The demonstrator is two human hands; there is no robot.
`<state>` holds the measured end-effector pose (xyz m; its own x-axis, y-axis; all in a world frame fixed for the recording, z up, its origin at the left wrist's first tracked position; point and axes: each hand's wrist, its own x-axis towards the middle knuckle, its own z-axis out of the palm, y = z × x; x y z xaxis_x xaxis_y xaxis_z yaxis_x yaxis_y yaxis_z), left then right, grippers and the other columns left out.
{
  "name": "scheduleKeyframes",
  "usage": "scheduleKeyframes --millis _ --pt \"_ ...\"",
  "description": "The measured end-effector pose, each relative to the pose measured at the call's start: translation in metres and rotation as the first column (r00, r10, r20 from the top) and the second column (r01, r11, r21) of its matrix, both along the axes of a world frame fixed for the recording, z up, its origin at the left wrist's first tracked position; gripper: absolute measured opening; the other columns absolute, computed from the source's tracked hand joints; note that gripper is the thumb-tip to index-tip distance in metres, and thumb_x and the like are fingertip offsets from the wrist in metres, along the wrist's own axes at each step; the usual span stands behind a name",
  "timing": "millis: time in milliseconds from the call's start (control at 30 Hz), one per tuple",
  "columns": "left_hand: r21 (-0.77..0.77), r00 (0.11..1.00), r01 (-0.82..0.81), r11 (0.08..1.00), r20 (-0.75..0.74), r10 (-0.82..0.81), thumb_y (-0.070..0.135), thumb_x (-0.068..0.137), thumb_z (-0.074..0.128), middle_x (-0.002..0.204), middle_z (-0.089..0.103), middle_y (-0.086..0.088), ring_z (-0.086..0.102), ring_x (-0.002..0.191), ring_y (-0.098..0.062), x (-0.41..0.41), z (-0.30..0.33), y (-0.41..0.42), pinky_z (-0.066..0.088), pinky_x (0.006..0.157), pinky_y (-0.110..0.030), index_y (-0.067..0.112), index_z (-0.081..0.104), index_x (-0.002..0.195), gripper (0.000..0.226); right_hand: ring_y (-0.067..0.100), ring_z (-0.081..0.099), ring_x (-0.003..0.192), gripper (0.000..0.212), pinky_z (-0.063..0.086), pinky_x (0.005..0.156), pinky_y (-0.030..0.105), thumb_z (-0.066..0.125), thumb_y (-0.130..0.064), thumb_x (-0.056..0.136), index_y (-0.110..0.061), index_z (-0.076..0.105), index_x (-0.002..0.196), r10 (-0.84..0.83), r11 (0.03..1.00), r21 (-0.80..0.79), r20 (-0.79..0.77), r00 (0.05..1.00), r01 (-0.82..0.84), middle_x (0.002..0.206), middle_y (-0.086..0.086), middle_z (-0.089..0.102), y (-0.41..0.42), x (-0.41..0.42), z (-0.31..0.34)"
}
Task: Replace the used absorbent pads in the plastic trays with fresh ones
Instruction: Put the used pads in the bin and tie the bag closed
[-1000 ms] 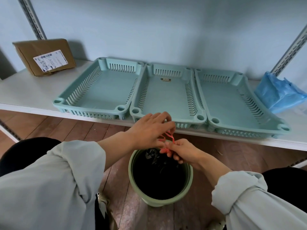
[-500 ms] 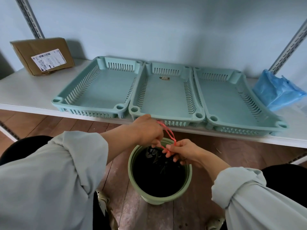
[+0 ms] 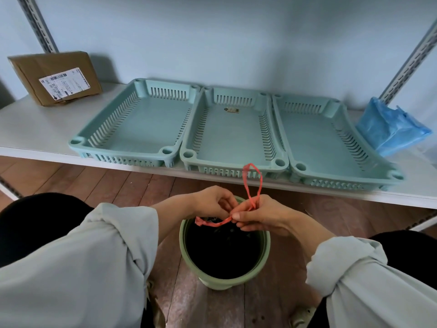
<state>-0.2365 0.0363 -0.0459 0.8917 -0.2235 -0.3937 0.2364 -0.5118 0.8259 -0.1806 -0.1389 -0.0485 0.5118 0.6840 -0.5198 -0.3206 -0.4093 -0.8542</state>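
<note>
Three pale green slotted plastic trays stand side by side on the white shelf: the left tray [image 3: 132, 131], the middle tray [image 3: 233, 138] and the right tray [image 3: 331, 143]. No pad shows in any of them. Below them on the floor stands a green bin [image 3: 224, 278] lined with a black bag. Above its rim my left hand [image 3: 210, 202] and my right hand [image 3: 264, 214] both pinch the bag's red drawstring [image 3: 250, 185], which loops upward between them, with a loose end trailing left.
A brown cardboard box [image 3: 56, 76] with a shipping label sits at the shelf's far left. A blue plastic pack [image 3: 390, 129] lies at the shelf's right end. Slotted metal uprights run up the wall on both sides. The floor is wooden boards.
My hands have drawn the red drawstring out: it now stands in a taller loop above my right hand, with an end trailing left. My left hand has dropped lower, close to the bin's rim.
</note>
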Motion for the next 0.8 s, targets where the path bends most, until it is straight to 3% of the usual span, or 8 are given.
scheduleKeyframes --millis 100,300,467,533,600,667,700,800 --pt "0.019 0.999 -0.016 1.0 0.03 0.015 -0.012 0.079 0.059 0.08 0.063 0.0 0.059 0.07 -0.005 0.001 -0.001 -0.003 0.049 0.059 -0.009 0.009 0.061 0.097 0.028 0.014 0.069 0.077 0.007 0.058 0.069 0.022 0.075 -0.002 0.076 -0.006 0.073 0.081 0.032 0.999 -0.004 -0.002 0.999 -0.032 0.081 0.009 0.071 -0.001 0.001 0.001" --pt "0.003 0.998 -0.038 0.999 0.045 0.037 -0.008 0.078 0.065 0.084 0.063 -0.003 0.06 0.074 -0.01 0.002 -0.006 -0.005 0.051 0.072 -0.018 0.011 0.059 0.098 0.028 0.013 0.07 0.079 0.008 0.057 0.072 0.024 0.075 0.001 0.075 -0.007 0.074 0.079 0.046 0.996 -0.075 0.069 0.997 -0.041 0.08 0.007 0.072 0.001 0.003 0.007" --pt "0.007 0.996 -0.089 0.996 0.022 0.089 -0.004 0.078 0.069 0.078 0.062 -0.001 0.059 0.073 -0.014 0.001 -0.011 -0.007 0.05 0.072 -0.023 0.016 0.056 0.089 0.026 0.009 0.066 0.063 0.014 0.06 0.065 0.026 0.074 0.002 0.075 -0.011 0.069 0.075 0.04 0.978 -0.206 0.302 0.953 0.024 0.067 0.002 0.068 0.008 0.001 0.002" --pt "-0.017 0.99 -0.137 0.99 -0.018 0.136 -0.003 0.078 0.07 0.075 0.062 -0.001 0.058 0.069 -0.013 0.001 -0.013 -0.009 0.049 0.067 -0.021 0.015 0.057 0.088 0.024 0.013 0.064 0.066 0.018 0.059 0.067 0.032 0.072 0.0 0.074 -0.016 0.065 0.073 0.051 0.959 -0.27 0.455 0.889 0.083 0.072 0.003 0.066 0.012 0.0 -0.002" --pt "-0.032 0.98 -0.198 0.98 -0.01 0.198 0.0 0.08 0.069 0.076 0.062 -0.002 0.057 0.066 -0.009 0.002 -0.014 -0.012 0.049 0.065 -0.017 0.013 0.06 0.088 0.018 0.017 0.065 0.077 0.013 0.057 0.074 0.037 0.069 -0.012 0.074 -0.023 0.062 0.076 0.133 0.917 -0.358 0.689 0.712 0.175 0.081 -0.001 0.068 0.016 -0.001 -0.008" --pt "-0.02 0.972 -0.233 0.972 0.028 0.233 0.008 0.083 0.067 0.085 0.065 -0.005 0.059 0.075 -0.01 0.004 -0.014 -0.015 0.051 0.074 -0.021 0.009 0.066 0.091 0.009 0.018 0.064 0.084 0.009 0.052 0.075 0.035 0.068 -0.024 0.078 -0.028 0.06 0.081 0.196 0.893 -0.376 0.819 0.539 0.247 0.087 -0.005 0.068 0.018 -0.007 -0.012" --pt "-0.029 0.969 -0.246 0.969 0.032 0.246 0.012 0.084 0.067 0.09 0.066 -0.005 0.059 0.078 -0.01 0.004 -0.013 -0.015 0.051 0.076 -0.021 0.008 0.069 0.095 0.012 0.017 0.063 0.084 0.008 0.052 0.075 0.034 0.069 -0.027 0.08 -0.029 0.062 0.083 0.168 0.903 -0.341 0.84 0.516 0.262 0.088 -0.006 0.068 0.019 -0.009 -0.013" --pt "-0.087 0.955 -0.294 0.952 -0.064 0.289 0.013 0.085 0.066 0.085 0.067 -0.003 0.058 0.064 -0.007 0.002 -0.01 -0.009 0.047 0.054 -0.015 0.01 0.07 0.106 0.021 0.011 0.064 0.077 0.007 0.051 0.073 0.032 0.076 -0.027 0.075 -0.022 0.07 0.075 -0.017 0.923 -0.208 0.818 0.575 0.323 0.077 -0.008 0.069 0.015 -0.006 -0.017"
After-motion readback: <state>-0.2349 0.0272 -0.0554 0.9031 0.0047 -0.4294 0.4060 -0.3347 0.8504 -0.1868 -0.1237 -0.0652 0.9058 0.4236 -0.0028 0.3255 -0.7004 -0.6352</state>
